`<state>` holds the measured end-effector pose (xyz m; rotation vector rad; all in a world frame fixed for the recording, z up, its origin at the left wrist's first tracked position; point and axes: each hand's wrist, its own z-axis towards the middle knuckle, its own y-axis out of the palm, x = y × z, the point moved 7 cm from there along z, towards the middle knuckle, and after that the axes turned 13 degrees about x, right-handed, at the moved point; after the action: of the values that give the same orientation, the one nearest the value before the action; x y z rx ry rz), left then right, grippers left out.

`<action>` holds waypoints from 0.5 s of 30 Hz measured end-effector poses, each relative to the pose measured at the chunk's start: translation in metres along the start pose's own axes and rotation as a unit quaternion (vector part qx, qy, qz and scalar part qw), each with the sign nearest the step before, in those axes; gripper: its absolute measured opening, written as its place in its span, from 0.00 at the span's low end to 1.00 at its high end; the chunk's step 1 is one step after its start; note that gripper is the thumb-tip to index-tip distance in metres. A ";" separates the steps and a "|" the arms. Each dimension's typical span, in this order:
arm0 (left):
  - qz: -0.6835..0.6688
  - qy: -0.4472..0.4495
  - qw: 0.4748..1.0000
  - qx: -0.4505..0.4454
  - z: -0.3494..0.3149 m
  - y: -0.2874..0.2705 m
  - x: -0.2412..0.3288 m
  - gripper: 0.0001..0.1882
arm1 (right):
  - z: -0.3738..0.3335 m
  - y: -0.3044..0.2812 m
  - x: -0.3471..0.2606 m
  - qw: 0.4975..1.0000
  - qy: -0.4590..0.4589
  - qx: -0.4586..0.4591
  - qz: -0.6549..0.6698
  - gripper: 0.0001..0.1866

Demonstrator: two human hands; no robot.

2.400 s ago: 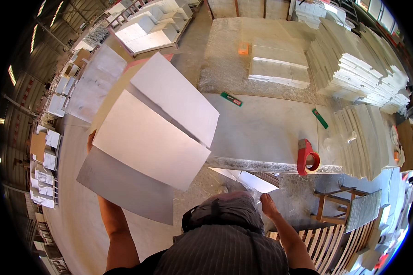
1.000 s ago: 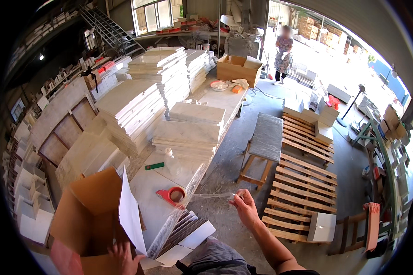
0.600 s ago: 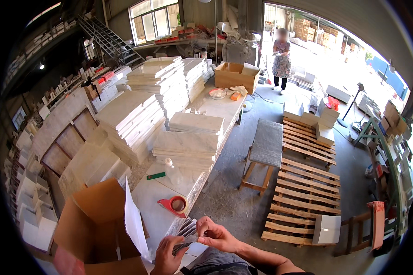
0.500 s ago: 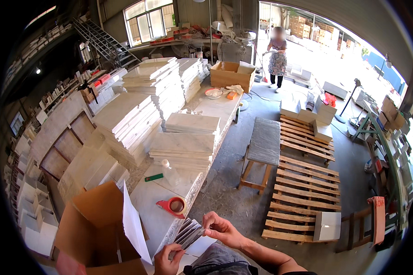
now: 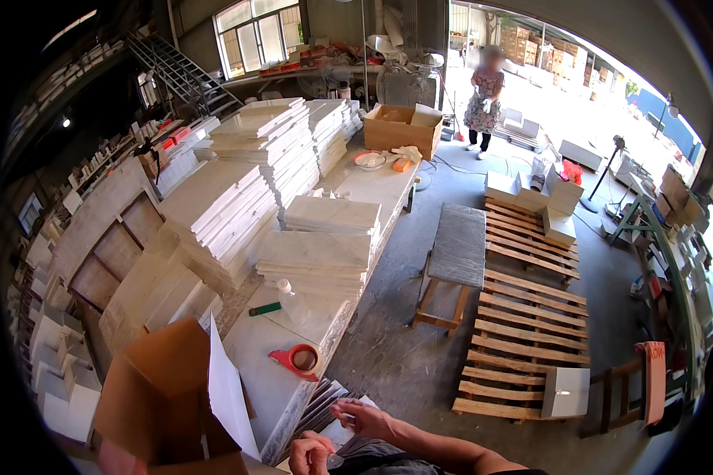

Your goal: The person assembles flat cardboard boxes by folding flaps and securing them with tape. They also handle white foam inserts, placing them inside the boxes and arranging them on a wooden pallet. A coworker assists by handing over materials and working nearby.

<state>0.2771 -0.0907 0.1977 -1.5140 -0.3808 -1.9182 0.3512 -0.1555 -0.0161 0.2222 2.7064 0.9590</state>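
Near the open box [image 5: 146,384], our left hand [image 5: 309,454] and right hand [image 5: 366,417] curl, grip unclear. Our tape dispenser [image 5: 291,362] sits close, likely for reach.

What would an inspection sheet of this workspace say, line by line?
Surface: long pale bench with stacks of pale slabs.
Job's things: open cardboard box, left; red tape dispenser on the bench.
Clutter: green tool-like piece and clear bottle on the bench.
Grippers: none; bare left hand and right hand near each other; grip unclear.
Cables: thin cables on the floor, farther off.
Surroundings: slatted pallets, grey-topped stool, a person standing in the background.
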 end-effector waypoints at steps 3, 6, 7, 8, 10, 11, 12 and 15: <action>-0.127 -0.004 0.990 0.056 0.008 0.001 0.004 0.07 | 0.023 -0.052 -0.019 0.997 -0.041 0.062 0.009 0.15; -0.271 0.021 0.960 0.071 0.024 0.017 0.003 0.07 | -0.027 0.002 -0.010 0.999 0.014 -0.041 0.014 0.28; -0.280 0.030 0.958 0.059 0.028 0.029 -0.003 0.07 | -0.045 0.029 -0.007 0.991 0.031 -0.131 -0.013 0.36; -0.187 0.042 0.981 0.021 0.028 0.047 -0.014 0.06 | -0.042 0.036 -0.001 0.983 0.034 -0.180 0.033 0.37; -0.035 0.012 0.999 -0.037 0.023 0.078 -0.043 0.05 | -0.057 0.057 -0.010 0.950 0.036 -0.281 0.134 0.38; 0.047 0.084 0.992 -0.083 0.018 0.090 -0.044 0.04 | -0.073 0.071 -0.021 0.923 0.041 -0.333 0.190 0.38; 0.064 0.114 0.987 -0.089 0.014 0.099 -0.043 0.03 | -0.063 0.063 -0.027 0.923 0.040 -0.305 0.230 0.36; 0.103 0.219 0.959 -0.145 0.002 0.125 -0.037 0.03 | -0.060 0.024 -0.059 0.945 -0.069 -0.218 0.233 0.32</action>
<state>0.3641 -0.1707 0.1430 -1.1895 0.2571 -2.1288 0.3916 -0.1865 0.0555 0.8251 2.2751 1.5736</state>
